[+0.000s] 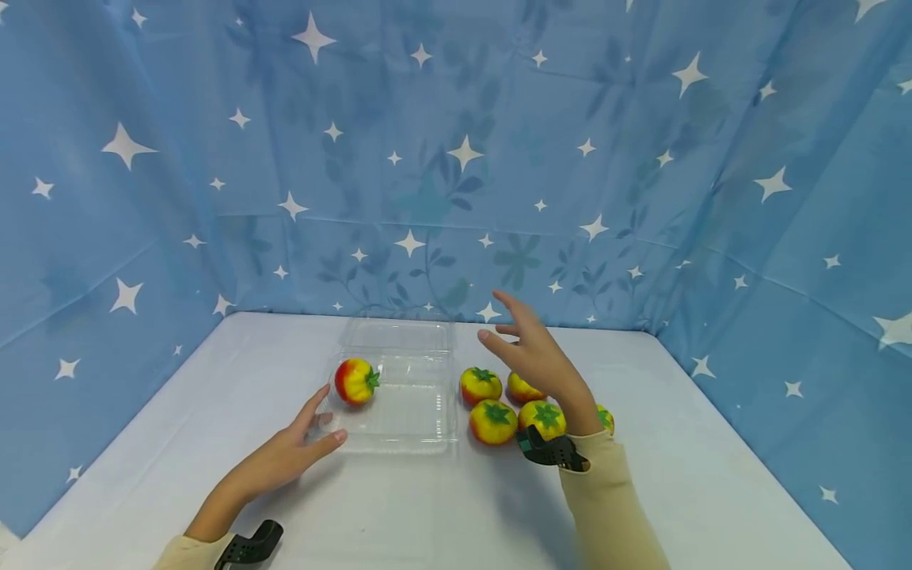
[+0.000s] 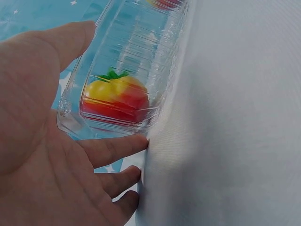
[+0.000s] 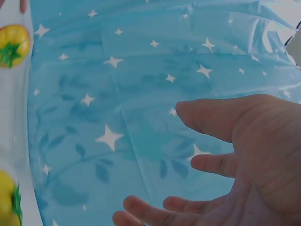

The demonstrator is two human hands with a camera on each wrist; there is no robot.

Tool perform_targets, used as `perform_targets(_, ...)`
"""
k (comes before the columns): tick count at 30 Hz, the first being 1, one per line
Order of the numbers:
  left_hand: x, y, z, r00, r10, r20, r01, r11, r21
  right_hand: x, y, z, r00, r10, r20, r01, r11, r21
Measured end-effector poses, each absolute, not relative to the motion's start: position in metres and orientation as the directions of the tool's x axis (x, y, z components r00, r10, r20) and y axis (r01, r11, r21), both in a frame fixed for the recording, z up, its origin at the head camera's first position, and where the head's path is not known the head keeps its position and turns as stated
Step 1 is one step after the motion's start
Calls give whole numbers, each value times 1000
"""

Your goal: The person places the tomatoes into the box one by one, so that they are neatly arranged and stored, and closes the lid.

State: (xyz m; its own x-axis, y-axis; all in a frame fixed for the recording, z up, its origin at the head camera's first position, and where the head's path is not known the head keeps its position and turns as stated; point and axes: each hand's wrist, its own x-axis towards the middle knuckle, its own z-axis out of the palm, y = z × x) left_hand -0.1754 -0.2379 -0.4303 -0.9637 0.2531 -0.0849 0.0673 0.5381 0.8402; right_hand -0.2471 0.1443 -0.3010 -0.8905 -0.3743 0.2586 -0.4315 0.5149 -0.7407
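A clear plastic clamshell box (image 1: 409,435) lies with its lid (image 1: 399,334) folded back. One red-and-yellow toy fruit with a green leafy top (image 1: 355,381) sits in its left part. My left hand (image 1: 288,457) is at the box's near left corner, thumb and fingers spread and nothing gripped; in the left wrist view its fingertips (image 2: 141,141) rest at the table surface beside the box wall. Raised above the loose fruits, my right hand (image 1: 534,356) holds nothing, its fingers apart. It partly hides a yellow fruit (image 1: 523,388) behind it.
Right of the box, several similar toy fruits stand grouped on the white table (image 1: 399,514), among them one in front (image 1: 493,422) and one behind it (image 1: 480,385). Another (image 1: 606,418) shows past the right wrist. A blue star-patterned curtain (image 1: 456,182) encloses the back and sides.
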Motion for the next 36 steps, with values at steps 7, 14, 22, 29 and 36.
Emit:
perform_targets(7,-175,-238,-428,-964,255,-81,78,558,826,-236,194,-307,-907,-350,234,-407,590,-697)
perform_targets(14,-177,-242,-423,-965,249,-82,79,573,816,-232,244,-317,-932,-302,200,-358,694,-624)
perform_targets(22,-175,-246,-424,-963,251,-100,65,576,815,-237,277,-323,-959,-260,112,-266,689,-674)
perform_targets(29,-176,-244,-425,-959,265,-96,75,567,820,-235,295,-326,-953,-300,25,-250,742,-621)
perform_targets(36,-176,-238,-427,-956,273,-105,69,560,826,-235,303,-336,-932,-348,-98,-216,755,-620)
